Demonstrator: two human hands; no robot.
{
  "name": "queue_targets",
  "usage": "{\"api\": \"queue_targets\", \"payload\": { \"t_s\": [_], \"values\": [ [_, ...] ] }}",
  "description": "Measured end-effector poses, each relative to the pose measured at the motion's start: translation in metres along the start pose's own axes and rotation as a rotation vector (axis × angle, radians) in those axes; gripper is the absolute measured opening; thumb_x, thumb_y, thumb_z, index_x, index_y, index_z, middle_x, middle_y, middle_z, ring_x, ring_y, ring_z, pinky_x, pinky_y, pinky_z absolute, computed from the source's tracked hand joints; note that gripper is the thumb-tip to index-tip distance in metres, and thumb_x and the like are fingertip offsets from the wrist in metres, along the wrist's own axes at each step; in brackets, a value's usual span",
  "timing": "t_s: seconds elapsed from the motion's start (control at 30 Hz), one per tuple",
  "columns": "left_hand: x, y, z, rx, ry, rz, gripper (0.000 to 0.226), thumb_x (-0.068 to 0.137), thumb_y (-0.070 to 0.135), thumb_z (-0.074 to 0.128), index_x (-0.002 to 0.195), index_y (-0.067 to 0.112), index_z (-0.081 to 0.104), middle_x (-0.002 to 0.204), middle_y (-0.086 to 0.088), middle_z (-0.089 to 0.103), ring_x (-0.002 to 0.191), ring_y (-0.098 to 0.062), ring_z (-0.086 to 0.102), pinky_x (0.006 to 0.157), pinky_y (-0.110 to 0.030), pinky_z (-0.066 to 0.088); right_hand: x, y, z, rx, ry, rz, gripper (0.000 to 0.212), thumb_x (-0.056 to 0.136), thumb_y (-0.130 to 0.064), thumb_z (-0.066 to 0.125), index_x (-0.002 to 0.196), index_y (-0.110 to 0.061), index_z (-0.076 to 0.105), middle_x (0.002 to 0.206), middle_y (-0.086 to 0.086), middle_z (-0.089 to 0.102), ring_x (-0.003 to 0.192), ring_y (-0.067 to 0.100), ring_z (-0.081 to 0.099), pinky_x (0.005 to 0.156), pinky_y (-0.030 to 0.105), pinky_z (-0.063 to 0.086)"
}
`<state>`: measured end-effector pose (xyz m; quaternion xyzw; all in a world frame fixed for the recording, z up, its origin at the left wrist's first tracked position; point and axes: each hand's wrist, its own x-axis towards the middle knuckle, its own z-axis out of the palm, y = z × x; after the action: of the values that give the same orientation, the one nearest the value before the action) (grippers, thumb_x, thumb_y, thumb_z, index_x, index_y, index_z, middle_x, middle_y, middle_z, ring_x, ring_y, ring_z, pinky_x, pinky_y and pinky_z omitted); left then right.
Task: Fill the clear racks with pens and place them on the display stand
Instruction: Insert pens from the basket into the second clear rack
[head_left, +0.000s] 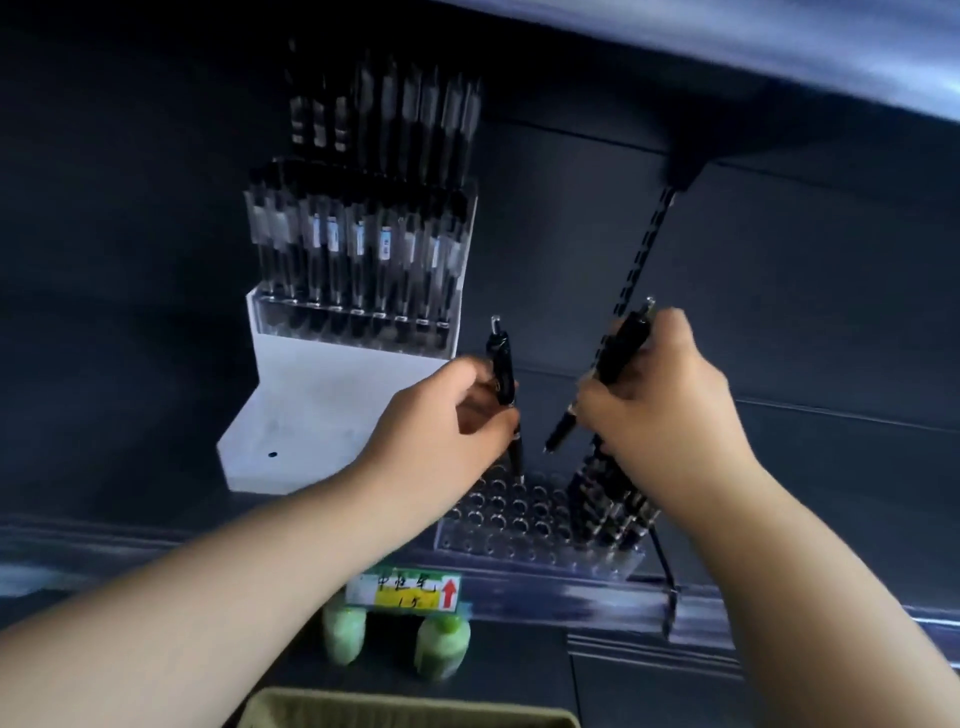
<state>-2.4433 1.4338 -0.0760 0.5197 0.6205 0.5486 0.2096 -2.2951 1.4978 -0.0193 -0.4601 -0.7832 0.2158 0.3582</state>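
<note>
A slim black retractable pen (501, 364) is gripped near upright in the left hand (447, 421), fingers and thumb curled round its barrel, with the clicker at 12 o'clock and the tip at 6 o'clock. Directly below it lies a clear acrylic rack drilled with rows of round holes (498, 514), only partly filled. The tip is held just above the rack's empty holes, which take up its left and middle.

A second black pen (626, 338) is clasped in the right hand (665, 405), fingers wrapped round it. Its long axis is slanted from 1 o'clock at the clicker to 7 o'clock at the tip, which is kept clear of the holes. A cluster of black pens standing in the rack's right side (602, 499) is seen at 6 o'clock from that hand; whether any of them are also held cannot be told.

The left hand's pen is judged the nearer to an open hole, and a short straight drop toward 6 o'clock is judged to be what is called for. At 10 o'clock from the hands, a second clear rack full of pens (311, 325) is seated on a white angled stand (311, 415).
</note>
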Motion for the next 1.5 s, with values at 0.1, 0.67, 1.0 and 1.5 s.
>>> {"api": "queue_targets", "payload": {
  "t_s": [0.1, 0.67, 1.0, 1.5],
  "values": [
    [0.015, -0.006, 0.009, 0.003, -0.016, 0.029, 0.013, 0.081, 0.02, 0.07, 0.086, 0.028, 0.061, 0.082, 0.016, 0.068, 0.075, 0.001, 0.064, 0.071, -0.014, 0.051, 0.019, 0.011, -0.005, -0.04, 0.002, 0.02, 0.016, 0.084, -0.019, 0.054, 0.085, -0.024, 0.038, 0.075, 0.0, 0.066, 0.058, 0.021, 0.063, 0.05, 0.03, 0.05],
    [-0.013, -0.022, 0.012, 0.073, 0.001, -0.04, 0.026, 0.077, 0.015, 0.072, 0.086, 0.035, 0.058, 0.082, 0.023, 0.07, 0.077, 0.008, 0.065, 0.07, 0.002, 0.04, 0.04, 0.042, 0.001, -0.266, -0.052, 0.019, 0.005, 0.086, -0.021, 0.057, 0.091, -0.021, 0.058, 0.073, -0.006, 0.06, 0.063, 0.008, 0.055, 0.054, 0.022, 0.044],
    [-0.014, -0.018, 0.006, 0.085, 0.055, -0.064, 0.028, 0.078, 0.015, 0.071, 0.089, 0.038, 0.059, 0.083, 0.023, 0.07, 0.079, 0.008, 0.065, 0.067, 0.003, 0.039, 0.034, 0.032, 0.005, -0.369, -0.143, -0.047, 0.015, 0.088, -0.023, 0.051, 0.097, -0.019, 0.062, 0.086, 0.001, 0.065, 0.084, 0.025, 0.057, 0.076, 0.037, 0.05],
    [-0.014, -0.01, 0.006, 0.057, 0.065, -0.083, 0.024, 0.08, 0.018, 0.069, 0.091, 0.036, 0.057, 0.087, 0.025, 0.07, 0.083, 0.01, 0.064, 0.072, 0.001, 0.042, 0.035, 0.036, 0.006, -0.554, -0.163, 0.005, 0.014, 0.085, -0.04, 0.061, 0.091, -0.033, 0.072, 0.108, -0.003, 0.06, 0.108, 0.022, 0.044, 0.082, 0.03, 0.034]
  ]
}}
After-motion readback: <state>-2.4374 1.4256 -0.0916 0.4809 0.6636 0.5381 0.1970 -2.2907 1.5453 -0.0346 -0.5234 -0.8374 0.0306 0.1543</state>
